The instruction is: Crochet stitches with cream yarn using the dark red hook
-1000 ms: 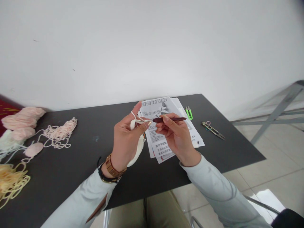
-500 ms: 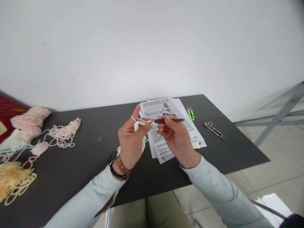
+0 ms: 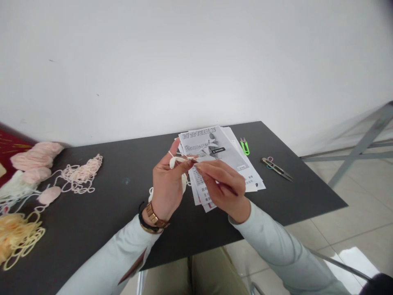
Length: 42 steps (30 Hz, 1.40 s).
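My left hand (image 3: pixel 168 184) is closed on a small piece of white crochet work (image 3: pixel 172 162), pinching it between thumb and fingers. White yarn runs over the raised index finger, and more of it hangs behind the hand. My right hand (image 3: pixel 225 184) grips a dark crochet hook (image 3: pixel 229 189), its handle lying across the palm. The hook's tip meets the white work beside my left thumb; the stitches there are too small to make out. Both hands are above printed sheets (image 3: pixel 236 164) that lie on the table.
On the black table (image 3: pixel 123 217), green thread snips (image 3: pixel 245 146) and metal snips (image 3: pixel 278 169) lie to the right. At the left are pink yarn (image 3: pixel 81 174), thick pink skeins (image 3: pixel 35 157), yellow yarn (image 3: pixel 21 235) and a pink oval piece (image 3: pixel 49 195). A white wall (image 3: pixel 184 65) stands behind.
My right hand has turned over, so its back shows and the hook's handle now slants down toward the palm. The left hand keeps its hold on the white work.
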### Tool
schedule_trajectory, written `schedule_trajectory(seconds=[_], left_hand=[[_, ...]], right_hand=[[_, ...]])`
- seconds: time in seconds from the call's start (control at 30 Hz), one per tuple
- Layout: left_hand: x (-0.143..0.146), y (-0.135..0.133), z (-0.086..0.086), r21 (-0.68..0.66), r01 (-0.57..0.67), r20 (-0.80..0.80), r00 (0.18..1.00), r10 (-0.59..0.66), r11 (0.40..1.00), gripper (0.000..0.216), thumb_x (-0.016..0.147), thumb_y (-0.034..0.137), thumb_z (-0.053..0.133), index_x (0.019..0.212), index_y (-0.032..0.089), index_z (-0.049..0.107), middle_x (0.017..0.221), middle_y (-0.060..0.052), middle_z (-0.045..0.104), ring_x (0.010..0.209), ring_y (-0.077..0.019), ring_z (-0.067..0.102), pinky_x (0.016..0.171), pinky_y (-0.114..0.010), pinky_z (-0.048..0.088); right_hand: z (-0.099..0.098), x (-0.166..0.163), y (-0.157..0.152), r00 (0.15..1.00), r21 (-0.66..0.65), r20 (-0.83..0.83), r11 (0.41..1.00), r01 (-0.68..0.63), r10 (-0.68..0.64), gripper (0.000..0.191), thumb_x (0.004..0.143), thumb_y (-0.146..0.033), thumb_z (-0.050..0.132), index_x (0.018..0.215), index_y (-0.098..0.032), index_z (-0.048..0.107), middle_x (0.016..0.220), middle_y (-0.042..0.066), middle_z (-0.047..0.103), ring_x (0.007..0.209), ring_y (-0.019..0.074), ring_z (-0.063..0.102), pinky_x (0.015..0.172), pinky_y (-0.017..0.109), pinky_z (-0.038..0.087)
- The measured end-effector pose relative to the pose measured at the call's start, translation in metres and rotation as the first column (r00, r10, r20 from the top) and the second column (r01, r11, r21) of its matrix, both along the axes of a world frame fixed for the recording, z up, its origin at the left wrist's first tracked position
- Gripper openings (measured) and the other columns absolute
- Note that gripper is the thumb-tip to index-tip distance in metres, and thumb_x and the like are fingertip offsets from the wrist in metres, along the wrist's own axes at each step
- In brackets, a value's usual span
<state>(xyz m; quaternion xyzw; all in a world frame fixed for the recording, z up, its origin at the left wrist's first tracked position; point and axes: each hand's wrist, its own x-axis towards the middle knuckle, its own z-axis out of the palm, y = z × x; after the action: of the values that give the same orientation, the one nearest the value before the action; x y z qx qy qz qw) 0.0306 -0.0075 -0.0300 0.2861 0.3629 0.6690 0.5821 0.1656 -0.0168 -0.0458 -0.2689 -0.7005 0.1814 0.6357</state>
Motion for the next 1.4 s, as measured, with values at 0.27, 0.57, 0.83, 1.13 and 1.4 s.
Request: schedule_trajectory(seconds=[0.27,0.57,0.83,1.13,1.4], left_hand=[[-0.019,0.007,0.017,-0.05,0.305,0.076,0.951,-0.301,0.951,0.048,0.062,0.002,0.078,0.107,0.018,0.076,0.071,-0.002,0.076,0.066,-0.0129,0.069,0.072,-0.025,0.054],[-0.021,0.007,0.023,0.016,0.24,-0.059,0.969,-0.239,0.971,0.046,0.063,0.007,0.083,0.106,0.023,0.077,0.073,-0.001,0.076,0.07,-0.0128,0.067,0.07,-0.024,0.051],[-0.023,0.006,0.024,0.042,0.251,-0.089,0.965,-0.247,0.967,0.045,0.063,0.008,0.083,0.105,0.023,0.077,0.068,0.001,0.072,0.071,-0.0138,0.065,0.072,-0.027,0.049],[-0.026,0.003,0.03,-0.03,0.306,-0.04,0.951,-0.307,0.952,0.047,0.059,0.005,0.083,0.103,0.019,0.078,0.067,-0.002,0.072,0.066,-0.0137,0.064,0.073,-0.029,0.049],[-0.028,0.001,0.034,-0.092,0.378,-0.037,0.923,-0.382,0.921,0.046,0.058,0.002,0.08,0.101,0.017,0.079,0.069,-0.003,0.071,0.061,-0.0147,0.063,0.071,-0.033,0.05]], right_hand=[[0.0,0.012,0.002,0.998,-0.002,0.002,0.998,-0.07,0.07,0.039,0.087,-0.011,0.061,0.114,-0.036,0.072,0.106,0.003,0.078,0.092,0.02,0.074,0.08,0.037,0.062],[0.004,0.005,0.007,0.814,-0.454,-0.578,0.806,-0.38,0.059,0.009,0.077,-0.028,0.079,0.086,-0.027,0.078,0.079,0.0,0.079,0.069,0.0152,0.075,0.06,0.026,0.065],[0.008,0.01,0.009,0.774,-0.477,-0.633,0.778,-0.409,0.018,0.013,0.074,-0.032,0.082,0.084,-0.025,0.077,0.07,-0.001,0.078,0.061,0.0129,0.074,0.059,0.023,0.064],[0.009,0.018,0.011,0.792,-0.48,-0.608,0.771,-0.419,0.052,0.013,0.074,-0.033,0.081,0.083,-0.024,0.077,0.07,-0.001,0.078,0.059,0.013,0.073,0.059,0.025,0.064],[0.011,0.026,0.013,0.827,-0.464,-0.555,0.792,-0.396,0.089,0.015,0.072,-0.036,0.083,0.08,-0.025,0.077,0.071,0.0,0.077,0.06,0.0142,0.072,0.058,0.026,0.064]])
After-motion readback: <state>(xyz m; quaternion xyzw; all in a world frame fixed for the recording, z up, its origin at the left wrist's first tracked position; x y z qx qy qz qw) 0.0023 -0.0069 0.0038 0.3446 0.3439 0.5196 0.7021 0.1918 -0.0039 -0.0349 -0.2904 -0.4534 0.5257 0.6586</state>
